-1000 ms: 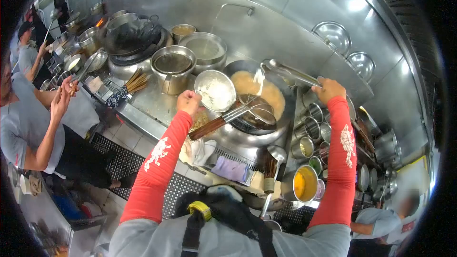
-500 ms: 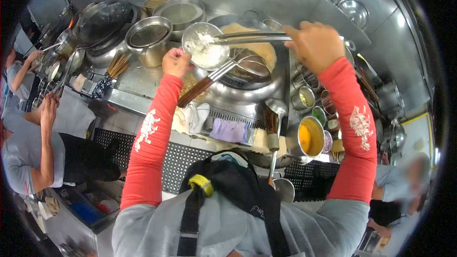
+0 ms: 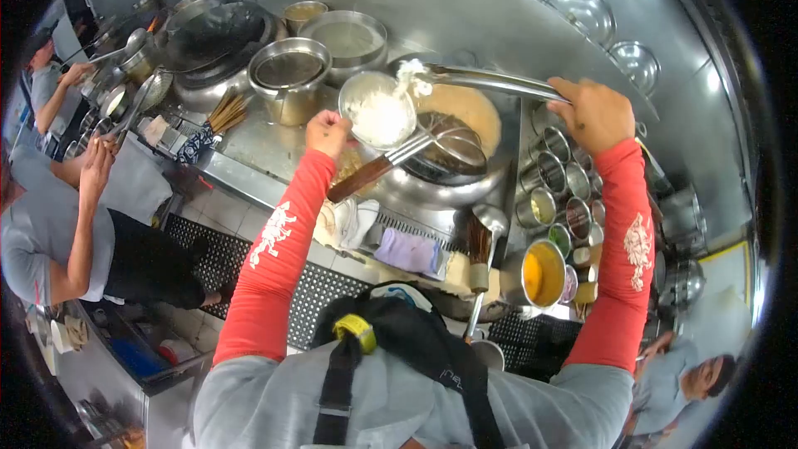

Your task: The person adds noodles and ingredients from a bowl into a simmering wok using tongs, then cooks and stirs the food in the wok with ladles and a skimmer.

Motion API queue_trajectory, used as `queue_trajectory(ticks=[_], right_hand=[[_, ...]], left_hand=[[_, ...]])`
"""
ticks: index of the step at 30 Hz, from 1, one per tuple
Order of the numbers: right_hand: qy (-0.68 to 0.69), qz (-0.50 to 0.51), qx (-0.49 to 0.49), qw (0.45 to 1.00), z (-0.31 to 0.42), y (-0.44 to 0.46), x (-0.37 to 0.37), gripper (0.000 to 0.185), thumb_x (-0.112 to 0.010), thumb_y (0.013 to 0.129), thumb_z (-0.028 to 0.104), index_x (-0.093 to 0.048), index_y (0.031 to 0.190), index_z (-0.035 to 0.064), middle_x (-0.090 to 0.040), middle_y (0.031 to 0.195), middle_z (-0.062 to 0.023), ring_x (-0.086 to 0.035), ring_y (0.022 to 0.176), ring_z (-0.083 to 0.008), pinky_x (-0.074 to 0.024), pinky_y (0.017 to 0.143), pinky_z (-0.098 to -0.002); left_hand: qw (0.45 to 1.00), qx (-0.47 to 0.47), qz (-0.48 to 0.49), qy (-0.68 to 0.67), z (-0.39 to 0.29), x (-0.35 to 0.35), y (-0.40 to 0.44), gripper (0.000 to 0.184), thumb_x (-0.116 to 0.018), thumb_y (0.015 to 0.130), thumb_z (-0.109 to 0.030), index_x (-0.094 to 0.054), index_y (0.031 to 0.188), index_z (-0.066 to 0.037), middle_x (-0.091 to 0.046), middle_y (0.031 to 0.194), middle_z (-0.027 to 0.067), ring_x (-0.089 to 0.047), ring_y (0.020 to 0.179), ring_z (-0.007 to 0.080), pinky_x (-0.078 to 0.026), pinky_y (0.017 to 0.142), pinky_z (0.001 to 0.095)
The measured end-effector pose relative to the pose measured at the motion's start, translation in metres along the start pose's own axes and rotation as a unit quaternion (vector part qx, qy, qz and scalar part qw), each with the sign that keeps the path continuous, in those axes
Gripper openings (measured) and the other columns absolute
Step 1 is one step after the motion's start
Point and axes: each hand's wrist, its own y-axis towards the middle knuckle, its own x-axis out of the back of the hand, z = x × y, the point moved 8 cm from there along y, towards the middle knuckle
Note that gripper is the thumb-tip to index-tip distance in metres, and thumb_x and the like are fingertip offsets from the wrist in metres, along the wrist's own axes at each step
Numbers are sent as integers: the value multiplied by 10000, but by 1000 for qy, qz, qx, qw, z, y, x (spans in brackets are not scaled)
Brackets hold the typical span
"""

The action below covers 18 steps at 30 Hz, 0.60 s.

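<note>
My left hand (image 3: 327, 135) pinches the edge of a round metal bowl (image 3: 343, 100), tilted toward me and holding a white, crumbly food (image 3: 382, 119). In my right hand (image 3: 596, 112) is a pair of metal tongs (image 3: 499, 79), reaching left over the wok. A white clump (image 3: 411, 75) sits at the tong tips, just above the bowl's upper right rim. Below them, brownish liquid or foam (image 3: 470, 112) fills part of the wok (image 3: 440, 191). A wire tool with a wooden handle (image 3: 359, 180) rests across the wok's near left side, close to the bowl.
Steel pots (image 3: 287, 100) stand left of the wok. Several seasoning cups (image 3: 551, 170) and a pot of orange-yellow liquid (image 3: 542, 274) are at right. A ladle (image 3: 490, 218), a brush (image 3: 479, 270) and a purple cloth (image 3: 407, 251) lie nearer me. Co-workers (image 3: 62, 216) stand at left and lower right.
The tong tips have come up out of the bowl with a white clump. My right hand has shifted right and slightly down in view. The whole view has also turned a little.
</note>
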Motion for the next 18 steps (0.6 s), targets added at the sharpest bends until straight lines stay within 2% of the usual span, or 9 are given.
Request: queue_trajectory(ticks=[2,6,9,12,15,18], right_hand=[[18,-9,-41,999,-24,4,-6,342,-610,836,393,-635,1136,232,-647,848,-102,-634,777,-313,-495,661,-434],[84,74,-160,981,-58,21,-57,377,-618,828,432,-658,1127,206,-669,1041,-109,-631,972,-311,-496,838,-414],[67,139,-161,975,-63,34,-116,403,-612,827,445,-651,1150,207,-670,1041,-110,-627,981,-312,-494,849,-408],[84,52,-205,974,-82,24,-108,405,-607,830,456,-652,1145,206,-662,1065,-120,-622,996,-316,-495,844,-414],[90,65,-195,975,-78,14,-69,402,-603,838,441,-641,1162,207,-664,1021,-114,-635,949,-309,-506,796,-426],[85,-27,-85,992,-33,-5,-18,392,-613,835,394,-630,1169,190,-652,892,-104,-634,847,-308,-503,705,-413]], left_hand=[[1000,3,-14,7,6,8,3,153,-604,793,-43,-471,724,-71,-476,693,1,-526,621,142,-587,561,397],[999,28,-20,-21,19,19,7,144,-600,797,-43,-466,754,-73,-482,724,17,-539,638,166,-586,560,423],[999,38,-21,-22,14,18,5,144,-600,800,-44,-467,756,-75,-483,725,22,-541,635,166,-587,569,429],[998,25,-20,-48,-7,17,-4,146,-608,794,-60,-474,739,-81,-496,691,11,-534,603,142,-571,547,383],[998,26,-16,-59,-6,28,-8,153,-610,796,-60,-474,729,-84,-510,689,8,-534,593,129,-558,537,354],[997,24,3,-69,-15,20,-8,151,-616,801,-60,-479,741,-80,-514,700,10,-544,613,125,-561,556,358]])
